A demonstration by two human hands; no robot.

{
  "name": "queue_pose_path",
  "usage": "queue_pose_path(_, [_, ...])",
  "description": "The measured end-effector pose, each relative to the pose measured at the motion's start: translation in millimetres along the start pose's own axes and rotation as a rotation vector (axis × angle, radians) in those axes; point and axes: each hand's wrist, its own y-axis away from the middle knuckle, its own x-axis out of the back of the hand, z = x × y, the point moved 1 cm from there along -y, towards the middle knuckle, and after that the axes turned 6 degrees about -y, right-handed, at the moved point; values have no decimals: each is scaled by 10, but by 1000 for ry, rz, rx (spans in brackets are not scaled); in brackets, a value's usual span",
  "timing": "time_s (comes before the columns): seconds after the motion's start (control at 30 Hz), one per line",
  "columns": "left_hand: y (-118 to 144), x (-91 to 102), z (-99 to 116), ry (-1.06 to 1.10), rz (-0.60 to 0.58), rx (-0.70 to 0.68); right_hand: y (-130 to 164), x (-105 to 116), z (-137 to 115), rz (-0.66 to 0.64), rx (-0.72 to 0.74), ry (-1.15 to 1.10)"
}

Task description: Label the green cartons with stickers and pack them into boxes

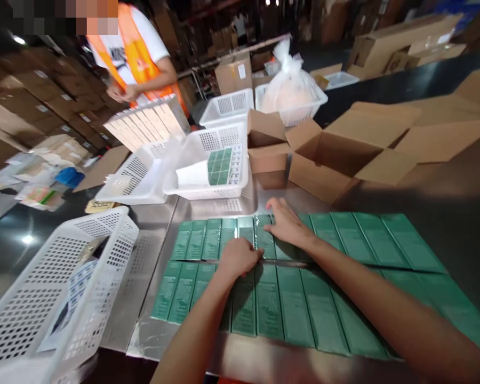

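On the steel table (240, 362), both hands' fingers rest flat, loosely together, touching the green boxes (296, 309) beneath them.

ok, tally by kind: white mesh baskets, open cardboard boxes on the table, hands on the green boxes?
White mesh baskets: 6
Open cardboard boxes: 2
Hands on the green boxes: 2, left hand and right hand
Total: 10

Print on the green boxes (296, 314) is too blurred to read.
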Motion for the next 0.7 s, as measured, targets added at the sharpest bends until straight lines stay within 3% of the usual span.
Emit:
queue_pose_path(0.2, [236,-59,-38,33,239,-41,-56,39,37,21,83,123])
queue_pose_path(0.33, [541,-128,-240,79,388,-113,-64,-10,24,15,135,207])
queue_pose_path(0.47, [904,-144,-694,101,554,-47,-101,-35,41,-3,161,272])
queue_pose_path(0.6, [1168,-81,-1254,102,725,175,-196,-50,62,1,152,286])
queue_pose_path(0.7, [1240,-11,-1620,96,809,317,-201,25,105,-103,87,116])
